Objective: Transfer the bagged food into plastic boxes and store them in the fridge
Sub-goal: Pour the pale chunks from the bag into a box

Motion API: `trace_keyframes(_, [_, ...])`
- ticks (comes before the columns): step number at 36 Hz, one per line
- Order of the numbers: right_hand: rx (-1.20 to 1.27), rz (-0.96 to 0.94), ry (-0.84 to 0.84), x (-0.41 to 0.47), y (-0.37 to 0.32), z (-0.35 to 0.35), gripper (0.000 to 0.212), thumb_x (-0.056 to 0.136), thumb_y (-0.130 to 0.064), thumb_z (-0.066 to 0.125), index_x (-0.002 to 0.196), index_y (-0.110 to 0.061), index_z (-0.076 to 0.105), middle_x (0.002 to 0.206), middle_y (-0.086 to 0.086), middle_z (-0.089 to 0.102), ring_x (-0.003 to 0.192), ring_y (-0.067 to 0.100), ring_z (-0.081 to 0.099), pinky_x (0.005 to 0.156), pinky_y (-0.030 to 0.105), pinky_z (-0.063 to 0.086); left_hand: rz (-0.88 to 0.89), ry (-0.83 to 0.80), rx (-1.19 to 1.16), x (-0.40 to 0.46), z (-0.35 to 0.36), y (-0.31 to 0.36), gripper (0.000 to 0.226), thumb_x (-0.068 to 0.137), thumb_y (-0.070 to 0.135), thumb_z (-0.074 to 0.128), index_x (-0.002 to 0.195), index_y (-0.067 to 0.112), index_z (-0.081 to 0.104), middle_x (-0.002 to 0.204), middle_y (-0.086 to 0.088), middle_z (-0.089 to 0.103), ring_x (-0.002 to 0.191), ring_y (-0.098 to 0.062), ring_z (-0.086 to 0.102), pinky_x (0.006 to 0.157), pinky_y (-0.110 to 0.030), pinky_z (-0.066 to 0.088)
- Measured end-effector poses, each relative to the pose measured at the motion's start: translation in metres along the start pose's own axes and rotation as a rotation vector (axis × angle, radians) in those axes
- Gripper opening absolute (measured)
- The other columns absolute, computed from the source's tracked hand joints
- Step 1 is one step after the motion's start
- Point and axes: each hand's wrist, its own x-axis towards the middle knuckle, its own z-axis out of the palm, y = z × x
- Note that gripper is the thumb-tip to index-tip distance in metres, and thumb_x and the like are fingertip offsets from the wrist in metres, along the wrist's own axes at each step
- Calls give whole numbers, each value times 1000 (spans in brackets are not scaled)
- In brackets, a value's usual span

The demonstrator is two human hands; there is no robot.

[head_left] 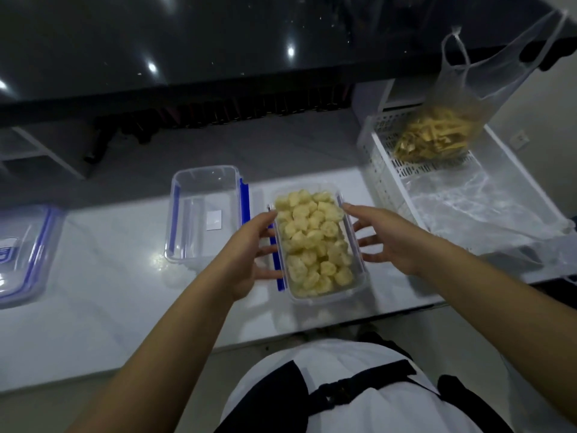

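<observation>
A clear plastic box (359, 278) full of pale yellow food pieces (312, 242) stands on the white counter, with blue clips along its sides. My left hand (249, 254) lies against its left side, fingers straight along the blue clip. On the box's right side my right hand (387, 239) has its fingers spread and just touches the rim or hovers beside it. An empty clear box (203, 214) stands to the left. A clear bag of yellow strips (437, 135) sits in a white basket at the right.
The white perforated basket (384, 170) also holds crumpled clear plastic (477, 207). A lid with blue clips (22, 254) lies at the far left of the counter (109, 292). A dark glossy surface runs along the back. The counter's front edge is near my body.
</observation>
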Motion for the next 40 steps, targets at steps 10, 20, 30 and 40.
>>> trace_keyframes(10, [-1,-76,54,-2,13,8,32,85,-61,63,104,-35,67,91,-11,69,92,18,65,68,30,48,-2,-30,43,-1,0,5,42,92,53,59,120,23,68,123,-6,61,114,-29,60,78,-56,61])
trace_keyframes(20, [35,-86,77,12,-21,0,38,85,-64,62,97,-28,71,75,-10,74,79,16,66,68,30,50,10,10,42,18,9,27,40,93,49,58,117,20,69,113,-4,62,110,-27,61,74,-54,61])
trace_keyframes(30, [83,-75,17,29,-22,-21,43,87,-67,56,93,-28,72,90,-3,63,76,18,59,67,31,50,-17,90,13,28,29,37,35,90,52,59,99,24,78,108,-3,65,108,-27,63,74,-53,60])
trace_keyframes(40, [46,-225,-4,36,-6,-29,31,93,-51,59,124,-50,58,105,-18,68,86,-1,67,62,21,49,-17,186,131,32,56,34,15,89,61,59,96,52,70,116,10,67,109,-15,65,70,-36,62])
